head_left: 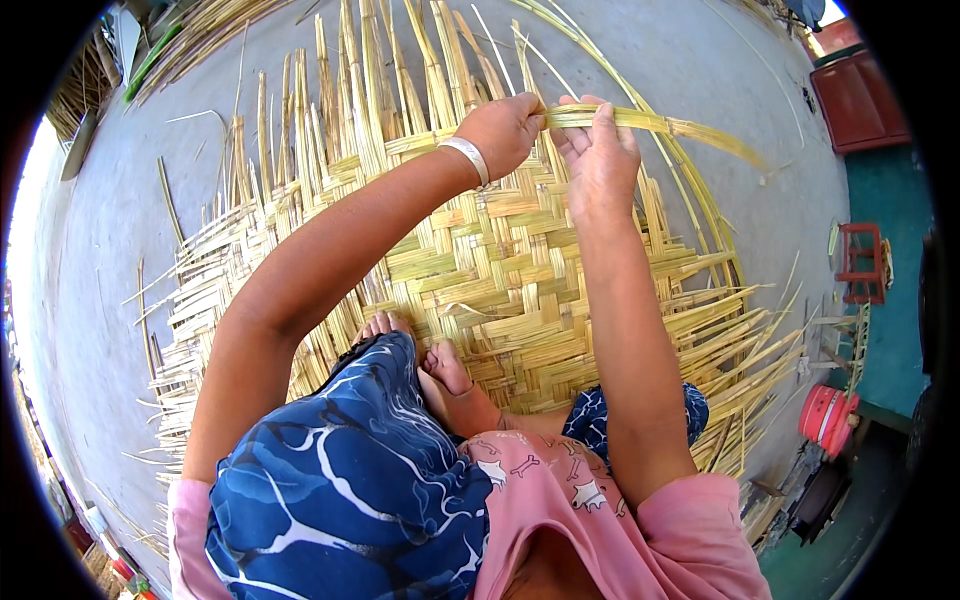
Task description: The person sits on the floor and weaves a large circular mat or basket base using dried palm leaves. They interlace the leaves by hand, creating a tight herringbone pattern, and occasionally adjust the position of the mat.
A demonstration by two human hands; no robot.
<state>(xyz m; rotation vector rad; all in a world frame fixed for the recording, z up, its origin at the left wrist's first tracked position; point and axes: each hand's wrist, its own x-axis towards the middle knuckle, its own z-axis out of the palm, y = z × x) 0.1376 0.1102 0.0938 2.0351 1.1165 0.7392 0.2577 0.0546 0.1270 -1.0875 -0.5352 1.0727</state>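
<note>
A half-woven mat of flat yellow-green split-cane strips (500,262) lies under me, its loose ends spreading out at the far, left and right sides. Above its far part, a split-cane strip (690,129) runs out to the right from both hands. My left hand (505,133), with a pale band at the wrist, is closed round the strip's left part. Just to its right, my right hand (604,165) grips the same strip between thumb and fingers. The far upright strips (375,95) stand out beyond my left hand.
My bare feet (448,368) rest on the mat's near part. Long loose strips (715,215) curve along its right side over the grey floor (790,190). More cane (205,40) lies at the far left. A red stool (862,262) and pink-red bucket (828,418) stand right.
</note>
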